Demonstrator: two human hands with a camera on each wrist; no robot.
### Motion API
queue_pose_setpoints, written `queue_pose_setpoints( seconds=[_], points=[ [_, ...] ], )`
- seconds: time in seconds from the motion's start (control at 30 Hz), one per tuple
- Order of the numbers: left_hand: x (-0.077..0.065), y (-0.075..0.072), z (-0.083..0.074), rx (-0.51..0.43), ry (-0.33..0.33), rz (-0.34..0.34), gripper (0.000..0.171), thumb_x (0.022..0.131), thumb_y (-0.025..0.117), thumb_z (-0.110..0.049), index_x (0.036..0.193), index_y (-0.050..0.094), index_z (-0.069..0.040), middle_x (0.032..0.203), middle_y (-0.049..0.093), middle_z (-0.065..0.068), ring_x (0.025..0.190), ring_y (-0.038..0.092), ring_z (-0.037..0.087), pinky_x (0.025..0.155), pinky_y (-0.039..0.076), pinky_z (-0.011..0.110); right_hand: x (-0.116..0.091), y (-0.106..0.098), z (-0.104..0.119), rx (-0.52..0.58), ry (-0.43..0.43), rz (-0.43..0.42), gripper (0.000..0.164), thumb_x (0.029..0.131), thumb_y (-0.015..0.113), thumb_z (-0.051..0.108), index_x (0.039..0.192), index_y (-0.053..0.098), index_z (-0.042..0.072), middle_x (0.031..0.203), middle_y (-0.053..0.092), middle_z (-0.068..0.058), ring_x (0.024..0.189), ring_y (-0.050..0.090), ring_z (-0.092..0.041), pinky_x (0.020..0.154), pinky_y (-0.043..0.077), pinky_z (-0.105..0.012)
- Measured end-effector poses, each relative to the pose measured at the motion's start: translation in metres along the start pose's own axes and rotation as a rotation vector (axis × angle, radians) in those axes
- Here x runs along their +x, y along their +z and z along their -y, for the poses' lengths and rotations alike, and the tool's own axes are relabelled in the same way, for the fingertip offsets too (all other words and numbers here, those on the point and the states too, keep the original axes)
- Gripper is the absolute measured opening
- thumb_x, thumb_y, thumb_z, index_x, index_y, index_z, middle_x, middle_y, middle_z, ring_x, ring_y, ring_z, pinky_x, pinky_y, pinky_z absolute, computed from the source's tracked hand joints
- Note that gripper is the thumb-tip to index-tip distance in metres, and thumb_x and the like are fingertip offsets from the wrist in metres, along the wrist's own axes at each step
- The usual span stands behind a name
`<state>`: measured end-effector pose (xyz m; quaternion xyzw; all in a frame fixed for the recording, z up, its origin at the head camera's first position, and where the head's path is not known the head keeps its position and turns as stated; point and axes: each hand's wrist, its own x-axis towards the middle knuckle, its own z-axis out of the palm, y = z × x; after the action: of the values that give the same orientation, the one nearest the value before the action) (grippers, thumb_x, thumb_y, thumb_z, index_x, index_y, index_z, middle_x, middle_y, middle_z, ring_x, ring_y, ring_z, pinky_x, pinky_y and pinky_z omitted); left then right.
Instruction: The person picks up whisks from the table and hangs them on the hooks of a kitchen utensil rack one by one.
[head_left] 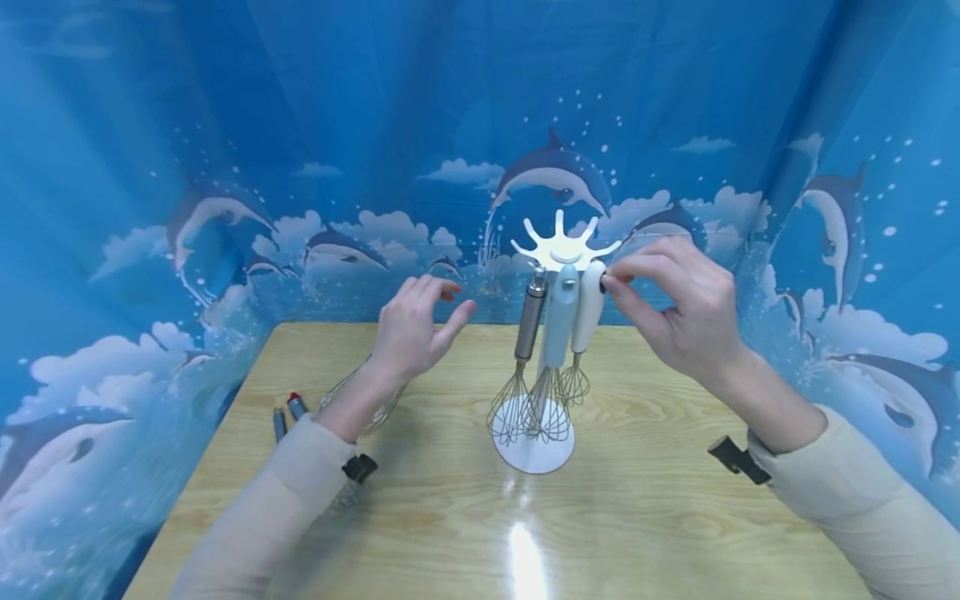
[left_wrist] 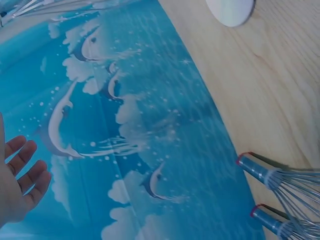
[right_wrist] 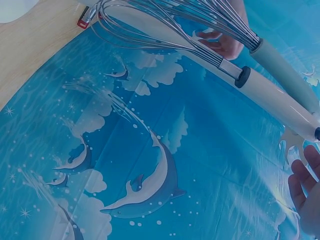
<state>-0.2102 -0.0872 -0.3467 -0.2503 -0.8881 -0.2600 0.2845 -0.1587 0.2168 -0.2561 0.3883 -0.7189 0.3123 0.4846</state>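
A white stand (head_left: 536, 454) with a star-shaped hook top holds whisks hanging wires down: one with a dark grey handle (head_left: 530, 317), one with a pale blue handle (head_left: 560, 321) and one with a white handle (head_left: 588, 312). My right hand (head_left: 686, 312) pinches the dark top end of the white-handled whisk between thumb and forefinger. In the right wrist view this whisk (right_wrist: 275, 95) runs to the frame edge, just above the other fingers. To the left of the stand, my left hand (head_left: 416, 329) hovers with relaxed fingers, holding nothing.
Whisks with red-tipped handles (left_wrist: 257, 167) lie on the left of the table, partly hidden by my left forearm in the head view. A wooden tabletop (head_left: 637, 500) carries the stand. Dolphin-printed blue curtain (head_left: 420, 100) encloses the back and sides.
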Motion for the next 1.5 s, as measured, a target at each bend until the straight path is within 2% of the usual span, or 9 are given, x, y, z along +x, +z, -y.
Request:
queue_pose_setpoints(
  seconds=[0.37, 0.7, 1.0, 1.2, 1.5],
  points=[
    [-0.001, 0.009, 0.022, 0.058, -0.053, 0.043, 0.040, 0.104, 0.062, -0.045, 0.121, 0.070, -0.010, 0.107, 0.073, 0.008, 0.099, 0.066, 0.026, 0.077, 0.059, 0.043, 0.000, 0.000, 0.000, 0.004, -0.005, -0.007, 0.045, 0.105, 0.065, 0.041, 0.089, 0.074, -0.001, 0.078, 0.071, -0.015, 0.075, 0.062, -0.030, 0.087, 0.044, -0.011],
    [-0.008, 0.023, 0.050, 0.118, -0.168, 0.125, 0.046, 0.105, 0.059, -0.050, 0.123, 0.069, -0.009, 0.110, 0.072, 0.009, 0.101, 0.065, 0.028, 0.080, 0.058, 0.045, 0.001, -0.001, 0.000, -0.006, -0.013, 0.004, 0.044, 0.105, 0.064, 0.040, 0.090, 0.074, 0.000, 0.078, 0.071, -0.014, 0.075, 0.062, -0.030, 0.086, 0.044, -0.013],
    [-0.017, 0.033, 0.071, 0.146, -0.209, 0.194, 0.048, 0.105, 0.058, -0.051, 0.123, 0.069, -0.008, 0.117, 0.073, 0.012, 0.105, 0.066, 0.031, 0.086, 0.059, 0.048, 0.001, -0.001, 0.001, -0.009, -0.010, 0.007, 0.044, 0.105, 0.064, 0.040, 0.090, 0.074, 0.000, 0.078, 0.071, -0.014, 0.075, 0.062, -0.030, 0.085, 0.044, -0.013],
    [-0.020, 0.042, 0.084, 0.179, -0.245, 0.256, 0.050, 0.105, 0.057, -0.053, 0.124, 0.069, -0.008, 0.118, 0.072, 0.013, 0.107, 0.066, 0.032, 0.089, 0.058, 0.048, 0.001, -0.001, 0.001, -0.008, -0.010, 0.006, 0.045, 0.105, 0.064, 0.040, 0.090, 0.074, 0.000, 0.078, 0.071, -0.014, 0.075, 0.062, -0.030, 0.086, 0.044, -0.012],
    [-0.029, 0.060, 0.103, 0.237, -0.298, 0.308, 0.053, 0.105, 0.057, -0.054, 0.124, 0.069, -0.006, 0.117, 0.072, 0.015, 0.106, 0.066, 0.034, 0.088, 0.058, 0.048, 0.000, -0.001, 0.001, -0.004, -0.008, 0.005, 0.044, 0.105, 0.064, 0.040, 0.091, 0.074, 0.000, 0.078, 0.071, -0.014, 0.074, 0.061, -0.029, 0.085, 0.044, -0.014]
  ],
)
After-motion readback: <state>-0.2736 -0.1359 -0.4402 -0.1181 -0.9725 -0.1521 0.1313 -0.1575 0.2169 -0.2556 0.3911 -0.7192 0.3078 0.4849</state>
